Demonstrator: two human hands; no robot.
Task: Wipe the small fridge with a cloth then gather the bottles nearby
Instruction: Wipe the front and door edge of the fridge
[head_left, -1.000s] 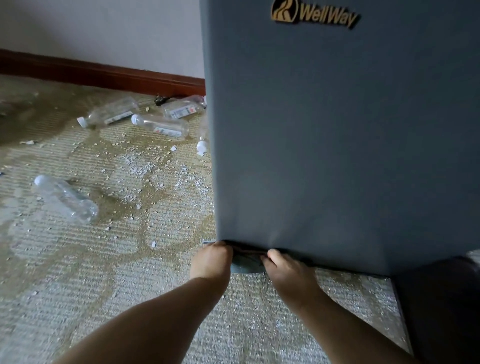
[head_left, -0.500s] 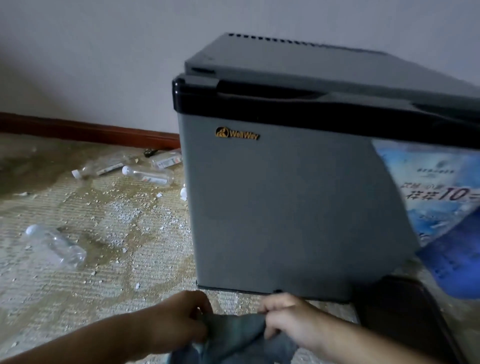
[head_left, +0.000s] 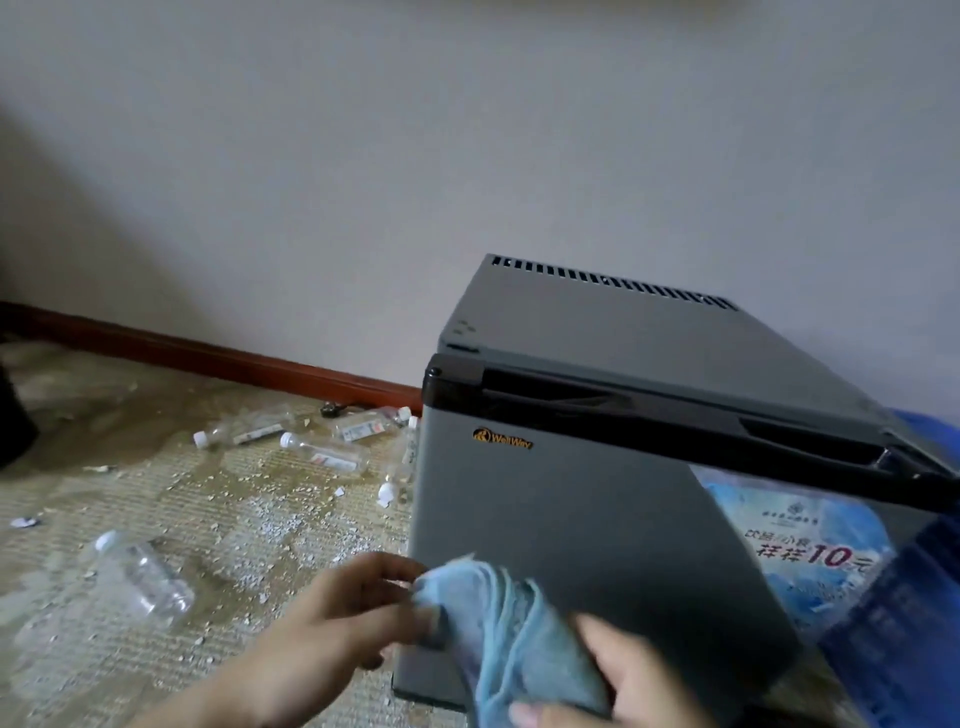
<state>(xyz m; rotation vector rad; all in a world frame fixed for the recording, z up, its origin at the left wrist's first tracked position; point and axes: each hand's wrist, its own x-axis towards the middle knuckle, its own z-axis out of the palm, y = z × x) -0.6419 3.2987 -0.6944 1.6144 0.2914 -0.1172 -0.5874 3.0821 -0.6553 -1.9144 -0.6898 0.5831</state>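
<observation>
Blue cloth at 6 o'clock, left hand and right hand fingers gripping it, grey fridge behind, bottles around 9

There was one view, from a camera worn on the person's head. It looked forward and down with a wide angle, close above the small fridge, whose door front and top both showed. The left hand, the right hand and the cloth sat at the bottom edge, nearest the lens. The wall filled the upper half; the floor and bottles lay leftward.
</observation>
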